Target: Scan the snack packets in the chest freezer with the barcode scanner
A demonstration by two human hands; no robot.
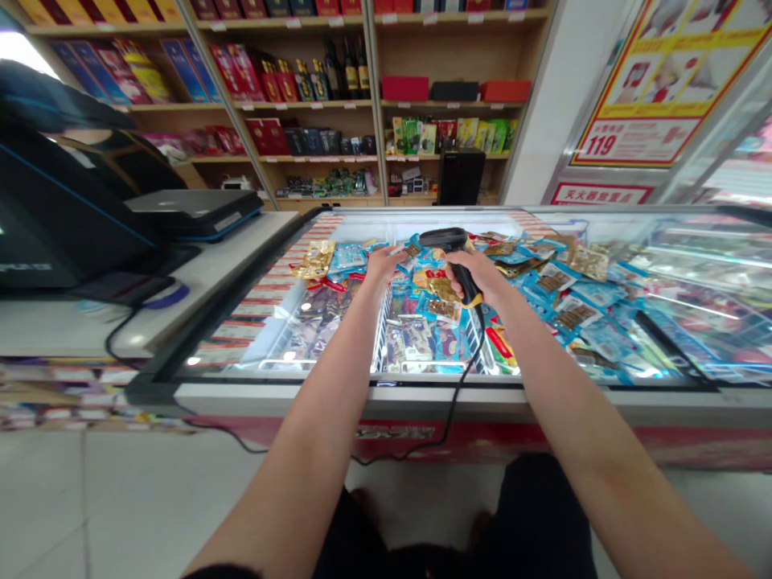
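Note:
My right hand (476, 272) is wrapped round the grip of a black and yellow barcode scanner (445, 238), whose head points left. From the scanner's handle a black cable runs down over the freezer's front edge. To its left, my left hand (381, 264) pinches a small blue snack packet (412, 252) with a clear window showing brown food. The scanner head is close to this packet, and I cannot see a gap clearly. Under both hands, many blue packets (552, 278) and a gold packet (314, 260) lie loose on the glass top of a chest freezer (241, 392).
A counter (208, 277) on the left carries a flat scale (196, 211) and a black screen (60, 209). Someone in dark clothes (126, 153) is behind it. Stocked shelves (314, 104) stand beyond the freezer. A wall poster (669, 88) hangs at right.

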